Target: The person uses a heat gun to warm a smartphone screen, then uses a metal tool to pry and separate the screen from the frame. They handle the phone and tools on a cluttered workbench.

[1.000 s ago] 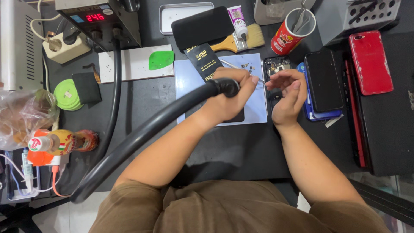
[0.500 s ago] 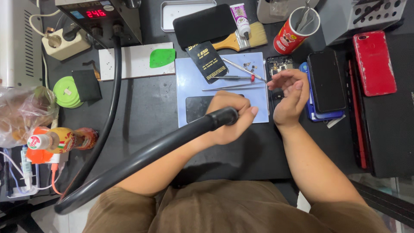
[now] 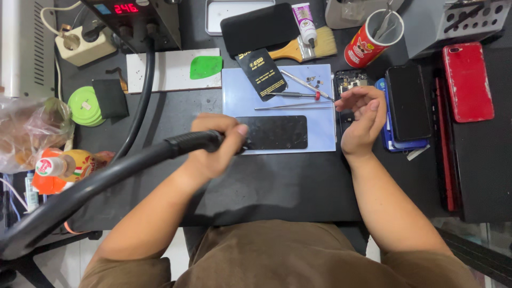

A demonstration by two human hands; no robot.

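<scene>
My left hand (image 3: 213,146) grips the handle of a hot-air tool with a thick black hose (image 3: 106,178), its tip at the left end of a dark phone screen (image 3: 274,132). The screen lies flat on a pale blue mat (image 3: 320,114). My right hand (image 3: 361,120) hovers with loosely curled fingers at the mat's right edge, holding nothing, just below an opened phone body (image 3: 349,81). Tweezers (image 3: 293,107) and a red-tipped screwdriver (image 3: 298,95) lie on the mat above the screen, beside a black card (image 3: 261,73).
A rework station with a red display (image 3: 133,18) stands at the back left. A paintbrush (image 3: 298,49), red can (image 3: 370,40) with tools, black phone (image 3: 408,101) and red phone (image 3: 468,82) sit to the right. Green tape roll (image 3: 85,105), bottles (image 3: 58,168) at left.
My left hand pulled the hot-air tool down and left, from above the mat's middle to the screen's left end. My right hand lifted off the opened phone and loosened its fingers.
</scene>
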